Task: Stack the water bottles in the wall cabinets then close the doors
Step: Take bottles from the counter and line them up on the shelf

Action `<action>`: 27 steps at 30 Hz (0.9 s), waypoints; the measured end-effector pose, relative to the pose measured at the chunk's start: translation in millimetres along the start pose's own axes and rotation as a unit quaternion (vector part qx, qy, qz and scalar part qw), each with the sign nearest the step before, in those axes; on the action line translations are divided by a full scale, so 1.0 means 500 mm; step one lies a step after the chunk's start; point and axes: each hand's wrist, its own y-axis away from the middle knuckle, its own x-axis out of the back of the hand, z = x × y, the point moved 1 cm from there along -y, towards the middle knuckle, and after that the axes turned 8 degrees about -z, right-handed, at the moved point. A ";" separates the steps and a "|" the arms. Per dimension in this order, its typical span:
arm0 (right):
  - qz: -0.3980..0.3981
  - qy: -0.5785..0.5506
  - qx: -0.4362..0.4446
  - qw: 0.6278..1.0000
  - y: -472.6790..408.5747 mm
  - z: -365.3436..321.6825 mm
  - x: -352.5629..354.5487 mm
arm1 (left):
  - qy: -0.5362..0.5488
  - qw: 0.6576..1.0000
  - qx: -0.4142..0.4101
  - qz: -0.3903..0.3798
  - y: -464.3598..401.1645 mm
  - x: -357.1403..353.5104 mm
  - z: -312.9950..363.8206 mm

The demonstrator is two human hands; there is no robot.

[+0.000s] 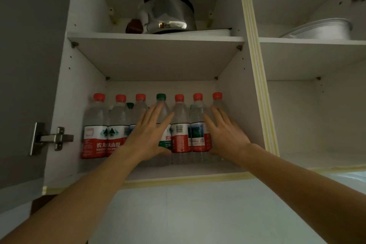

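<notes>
The stacking part looks almost done: the water bottles (179, 125) stand upright in a row on the bottom shelf (178, 170) of the left wall cabinet (59, 105). Both hands are flat with straight fingers, holding nothing. The left hand (147, 134) lies against the bottles in the middle of the row, and the right hand (225, 134) lies against the ones at the right end, as if pushing them back and tidying them. Next, I think, the hands must let go, come out, and swing the doors shut; the gray door (23, 65) on the left is wide open. Counting the front row, there are seven bottles: six with red caps and one with a green cap (161, 96). At least one more green cap (129, 105) peeks out from behind, so the full count is hidden. On the shelf above sits one shiny kettle (168, 14), and one metal pot (324, 28) sits in the right cabinet.
</notes>
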 end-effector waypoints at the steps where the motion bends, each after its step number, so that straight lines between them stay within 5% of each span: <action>1: -0.006 -0.004 0.003 1.000 -0.002 -0.004 -0.004 | -0.010 1.000 0.001 -0.010 0.008 0.000 -0.009; 17: -0.008 -0.021 0.003 1.000 0.008 -0.021 -0.025 | -0.086 0.995 0.052 -0.020 0.024 -0.007 0.008; 22: 0.028 -0.153 0.004 0.988 0.047 -0.020 0.007 | 0.051 0.997 0.046 0.032 0.041 0.063 0.063; 27: 0.140 -0.309 0.014 0.941 0.123 -0.030 0.040 | 0.276 0.947 0.089 0.137 0.076 0.166 0.163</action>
